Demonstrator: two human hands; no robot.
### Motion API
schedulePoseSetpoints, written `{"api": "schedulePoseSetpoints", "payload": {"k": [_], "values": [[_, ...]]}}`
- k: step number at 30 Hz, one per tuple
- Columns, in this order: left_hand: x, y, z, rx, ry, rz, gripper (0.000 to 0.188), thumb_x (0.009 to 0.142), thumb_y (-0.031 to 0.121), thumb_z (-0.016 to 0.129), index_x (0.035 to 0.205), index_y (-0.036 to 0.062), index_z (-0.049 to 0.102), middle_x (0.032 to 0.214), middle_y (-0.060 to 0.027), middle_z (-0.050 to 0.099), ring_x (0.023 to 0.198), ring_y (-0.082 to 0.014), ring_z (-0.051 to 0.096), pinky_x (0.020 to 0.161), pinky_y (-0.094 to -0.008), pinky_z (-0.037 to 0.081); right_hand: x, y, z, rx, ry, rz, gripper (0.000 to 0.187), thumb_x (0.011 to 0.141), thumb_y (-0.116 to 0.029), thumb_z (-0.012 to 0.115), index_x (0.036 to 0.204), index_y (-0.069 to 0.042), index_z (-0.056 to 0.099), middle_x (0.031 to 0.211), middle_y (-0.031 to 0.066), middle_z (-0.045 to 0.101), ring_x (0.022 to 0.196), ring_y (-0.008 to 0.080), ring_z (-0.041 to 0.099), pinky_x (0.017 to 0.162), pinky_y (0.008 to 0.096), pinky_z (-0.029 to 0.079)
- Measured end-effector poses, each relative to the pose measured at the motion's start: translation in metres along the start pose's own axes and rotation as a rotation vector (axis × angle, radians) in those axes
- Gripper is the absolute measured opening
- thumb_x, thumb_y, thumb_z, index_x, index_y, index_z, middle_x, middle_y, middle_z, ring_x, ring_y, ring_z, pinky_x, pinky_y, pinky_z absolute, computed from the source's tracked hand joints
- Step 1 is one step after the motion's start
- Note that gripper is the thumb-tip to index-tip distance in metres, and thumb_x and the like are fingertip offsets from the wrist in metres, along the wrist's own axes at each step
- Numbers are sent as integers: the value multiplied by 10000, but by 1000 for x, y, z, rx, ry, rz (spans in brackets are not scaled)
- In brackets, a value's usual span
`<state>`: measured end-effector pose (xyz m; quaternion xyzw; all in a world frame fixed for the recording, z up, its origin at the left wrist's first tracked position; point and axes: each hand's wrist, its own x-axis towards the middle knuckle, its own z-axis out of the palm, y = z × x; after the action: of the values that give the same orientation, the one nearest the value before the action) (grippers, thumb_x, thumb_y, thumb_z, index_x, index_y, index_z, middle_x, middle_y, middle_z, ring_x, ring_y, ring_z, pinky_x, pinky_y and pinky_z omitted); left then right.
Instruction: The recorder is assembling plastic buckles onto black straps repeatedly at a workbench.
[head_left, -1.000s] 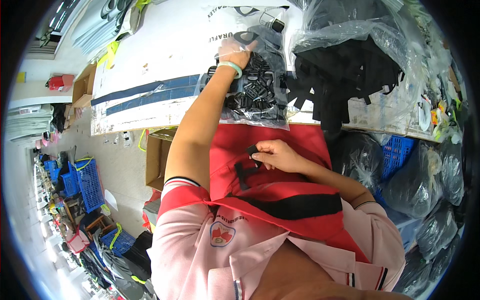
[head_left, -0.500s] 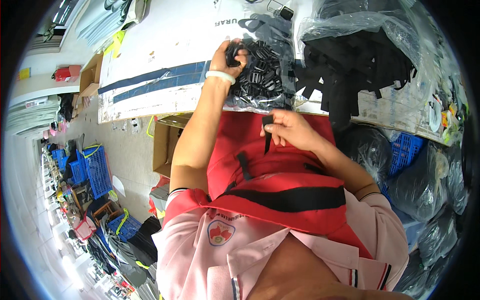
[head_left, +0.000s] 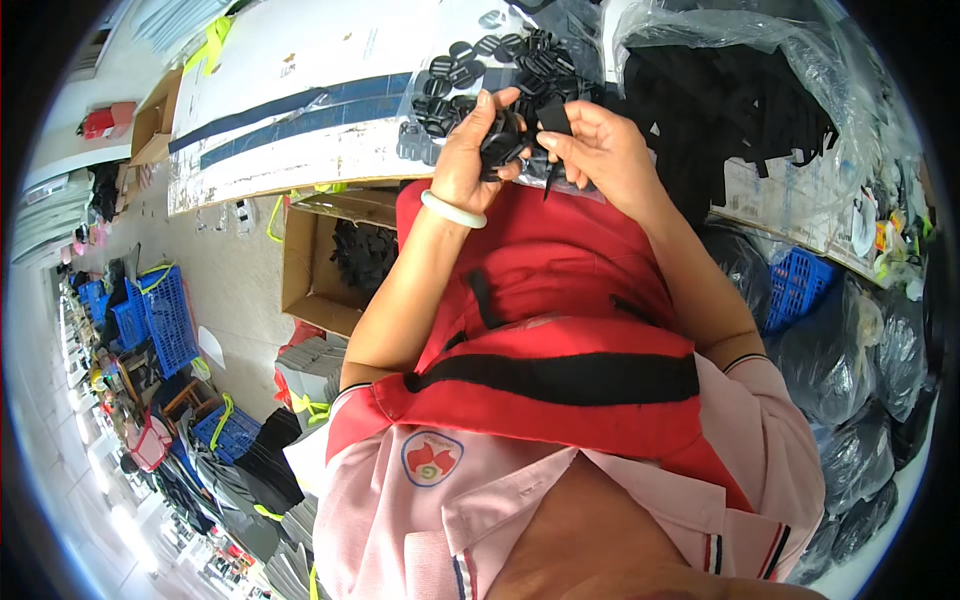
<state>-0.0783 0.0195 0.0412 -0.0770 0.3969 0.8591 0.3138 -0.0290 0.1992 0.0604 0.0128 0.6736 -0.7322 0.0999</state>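
Observation:
My left hand (head_left: 468, 158), with a pale bangle (head_left: 453, 210) at the wrist, is closed around several black plastic buckles (head_left: 502, 148). Close beside it, my right hand (head_left: 612, 158) pinches a short black webbing strap (head_left: 553, 116) between thumb and fingers. The strap's lower end hangs toward my apron. Whether strap and buckle touch, I cannot tell. Just beyond both hands lies a pile of loose black buckles (head_left: 545, 62) on clear plastic, some spread out to the left.
Black strap pieces (head_left: 710, 110) fill an open plastic bag to the right on the white worktable (head_left: 290, 95). Below its front edge stands a cardboard box (head_left: 305, 265) with black pieces inside. Filled dark bags (head_left: 825, 350) and a blue crate (head_left: 797, 285) are on my right.
My left hand has come back from the buckle pile toward me, holding buckles. My right hand has risen with the strap, and the two hands are now close together. The view has shifted slightly.

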Motion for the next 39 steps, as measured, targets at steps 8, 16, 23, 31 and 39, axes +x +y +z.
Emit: {"api": "schedulePoseSetpoints", "payload": {"k": [8, 16, 23, 31, 39], "values": [[-24, -14, -9, -218, -30, -78, 486, 994, 465, 386, 1108, 22, 549, 810, -75, 569, 616, -149, 527, 393, -194, 376, 7, -13, 27, -83, -96, 44, 219, 892, -166, 647, 1059, -25, 629, 744, 0, 628, 551, 15, 453, 480, 173, 359], [-23, -16, -26, -780, -19, -286, 344, 982, 341, 473, 1025, 15, 573, 790, -85, 558, 548, -157, 482, 360, -192, 348, -19, -11, 50, -219, -89, -37, 228, 889, -147, 645, 1075, -18, 614, 758, 0, 634, 559, 27, 497, 495, 173, 386], [-46, -12, -53, -627, -197, -180, 254, 958, 218, 527, 1049, -10, 592, 954, -136, 607, 750, -260, 585, 469, -267, 441, -38, -2, 36, -406, -95, 109, 176, 882, -193, 667, 956, -35, 639, 648, -21, 560, 566, 43, 501, 516, 206, 392], [-71, -51, -120, -601, -25, -224, 201, 955, 201, 530, 1030, 36, 616, 911, -89, 613, 878, -275, 611, 547, -324, 542, -42, 98, 16, -443, -400, 229, 229, 847, -193, 672, 980, -15, 620, 751, 41, 600, 669, 141, 552, 635, 290, 448], [-76, -73, -147, -457, -48, -201, 199, 914, 121, 584, 1084, 17, 585, 938, -83, 577, 792, -208, 559, 451, -197, 400, 14, 182, 49, -1395, -119, -85, 505, 819, -185, 646, 1284, -80, 480, 1082, 222, 629, 992, 399, 606, 901, 457, 467]]}}
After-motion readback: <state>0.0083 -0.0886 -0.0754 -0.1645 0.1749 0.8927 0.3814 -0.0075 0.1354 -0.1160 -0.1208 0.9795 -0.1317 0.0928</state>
